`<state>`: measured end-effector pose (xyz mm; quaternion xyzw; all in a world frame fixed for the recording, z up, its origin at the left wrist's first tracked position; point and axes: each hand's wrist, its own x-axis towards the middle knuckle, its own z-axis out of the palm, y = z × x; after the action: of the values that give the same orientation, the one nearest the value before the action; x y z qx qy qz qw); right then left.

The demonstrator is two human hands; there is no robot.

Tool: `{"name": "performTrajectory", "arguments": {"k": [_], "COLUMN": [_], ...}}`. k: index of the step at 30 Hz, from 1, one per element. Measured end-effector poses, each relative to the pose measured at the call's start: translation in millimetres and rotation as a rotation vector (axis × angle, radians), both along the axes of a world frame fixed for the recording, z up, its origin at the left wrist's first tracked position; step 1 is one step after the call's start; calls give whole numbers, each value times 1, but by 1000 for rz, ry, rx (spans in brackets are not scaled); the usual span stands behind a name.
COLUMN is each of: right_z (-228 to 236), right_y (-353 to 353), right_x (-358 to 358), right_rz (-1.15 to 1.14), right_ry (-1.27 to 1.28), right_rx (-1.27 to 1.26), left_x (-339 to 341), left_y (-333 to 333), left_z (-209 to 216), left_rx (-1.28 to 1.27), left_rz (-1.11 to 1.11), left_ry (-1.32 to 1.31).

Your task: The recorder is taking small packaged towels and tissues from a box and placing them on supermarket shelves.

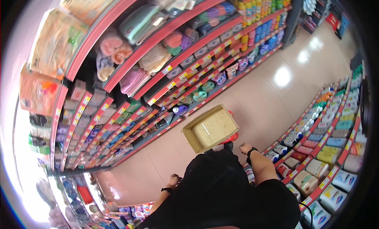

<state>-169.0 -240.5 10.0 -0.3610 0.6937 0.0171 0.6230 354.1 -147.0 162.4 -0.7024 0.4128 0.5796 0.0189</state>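
Observation:
My left hand [174,181] hangs low beside my black shirt, with a dark band on the wrist. Its fingers are loosely bent and apart, and nothing shows in them. On the other side, my right hand [245,147] is held out near the right shelf, also with a dark wristband. No item shows in its loosely bent fingers. An open cardboard box [209,130] sits in front of me, touched by neither hand. Its inside looks bare. Something red [232,138] shows under and beside the box.
A long shelf unit with red edges [185,114] runs along the left, stocked with towels, bottles and packs. Another shelf [312,181] with bottles and tubs curves close on my right. Between them runs the tiled aisle floor [260,106]. Dark racks [312,12] stand at the far end.

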Motion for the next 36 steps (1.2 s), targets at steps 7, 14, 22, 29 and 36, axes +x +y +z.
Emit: {"name": "performTrajectory", "arguments": {"k": [7, 14, 22, 29, 36], "right_z": [5, 29, 79, 67, 95], "right_y": [-4, -16, -21, 0, 7], "right_x": [7, 39, 146, 194, 192], "right_rz": [-91, -190, -285, -246, -362], "right_ry": [12, 81, 21, 45, 72], "right_rx": [49, 47, 53, -147, -5], "left_x": [-14, 40, 129, 194, 212], "left_y": [-11, -23, -44, -88, -133], "left_z": [19, -15, -52, -69, -68], "left_rx": [127, 147, 206, 207, 183], "left_rz": [444, 454, 477, 333, 353], "left_ry": [-47, 30, 90, 39, 73]}}
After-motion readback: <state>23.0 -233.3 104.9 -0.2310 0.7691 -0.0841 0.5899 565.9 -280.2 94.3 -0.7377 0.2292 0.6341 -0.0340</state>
